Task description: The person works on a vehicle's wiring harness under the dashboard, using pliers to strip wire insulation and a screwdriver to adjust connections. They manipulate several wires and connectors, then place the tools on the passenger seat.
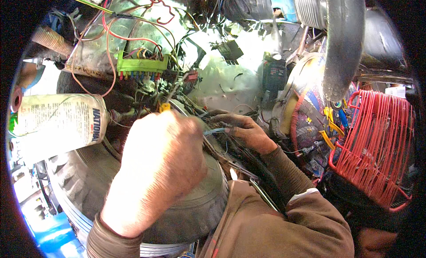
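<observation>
At the centre, a light-blue wire (216,131) is pinched by the right hand (243,130); toward eight o'clock, the left hand (162,158) is curled, and what is held cannot be told

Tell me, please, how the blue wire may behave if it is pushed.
The blue wire looks thin, so it would probably flex. Its slenderness suggests little weight. Only a short stretch shows by the right hand, so a hidden end might resist.
</observation>
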Tool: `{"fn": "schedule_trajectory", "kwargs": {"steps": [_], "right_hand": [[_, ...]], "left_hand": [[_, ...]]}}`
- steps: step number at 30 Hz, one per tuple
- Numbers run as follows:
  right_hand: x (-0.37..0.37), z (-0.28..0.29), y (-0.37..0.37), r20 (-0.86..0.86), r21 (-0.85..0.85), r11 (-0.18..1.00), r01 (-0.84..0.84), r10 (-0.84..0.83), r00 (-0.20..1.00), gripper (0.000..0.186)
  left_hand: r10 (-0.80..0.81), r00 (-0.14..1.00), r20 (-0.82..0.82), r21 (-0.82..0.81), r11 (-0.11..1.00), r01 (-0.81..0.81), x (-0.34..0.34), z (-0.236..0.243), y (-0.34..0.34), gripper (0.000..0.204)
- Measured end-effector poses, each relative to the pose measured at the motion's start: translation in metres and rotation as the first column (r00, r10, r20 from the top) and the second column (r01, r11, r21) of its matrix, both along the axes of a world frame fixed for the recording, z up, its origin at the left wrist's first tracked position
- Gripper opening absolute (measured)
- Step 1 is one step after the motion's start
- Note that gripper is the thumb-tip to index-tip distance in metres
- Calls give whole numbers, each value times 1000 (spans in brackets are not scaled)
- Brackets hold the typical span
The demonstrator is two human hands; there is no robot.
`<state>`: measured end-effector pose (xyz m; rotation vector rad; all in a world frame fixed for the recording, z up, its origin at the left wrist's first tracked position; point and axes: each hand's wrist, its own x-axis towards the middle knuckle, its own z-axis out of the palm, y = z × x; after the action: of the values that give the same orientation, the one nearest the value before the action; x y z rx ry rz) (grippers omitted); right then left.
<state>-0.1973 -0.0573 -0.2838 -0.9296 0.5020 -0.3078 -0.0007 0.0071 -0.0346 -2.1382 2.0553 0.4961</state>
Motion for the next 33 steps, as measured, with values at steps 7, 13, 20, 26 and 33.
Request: {"fn": "schedule_trajectory", "kwargs": {"steps": [7, 13, 20, 26, 33], "right_hand": [[-60, 32, -24, -155, -69, 979, -190, 177, 972, 29], [-121, 41, -38, -455, -626, 741, -245, -92, 886, 32], [-72, 112, 30, -395, -896, 297, -330, -195, 898, 18], [-67, 150, 3, -16, -943, 319, 94, -326, 945, 19], [-114, 151, -14, -347, -881, 438, -180, -338, 875, 16]], "left_hand": [[240, 971, 14, -126, 964, -236, 12, 7, -6, 23], [290, 954, 78, 4, 957, -291, 12, 15, -16, 28], [-224, 849, -479, -99, 975, 201, -41, -7, -2, 49], [52, 870, -490, 153, 988, 26, -55, -4, -5, 29], [-52, 971, -233, 46, 997, 64, -37, -12, -4, 24]]}}
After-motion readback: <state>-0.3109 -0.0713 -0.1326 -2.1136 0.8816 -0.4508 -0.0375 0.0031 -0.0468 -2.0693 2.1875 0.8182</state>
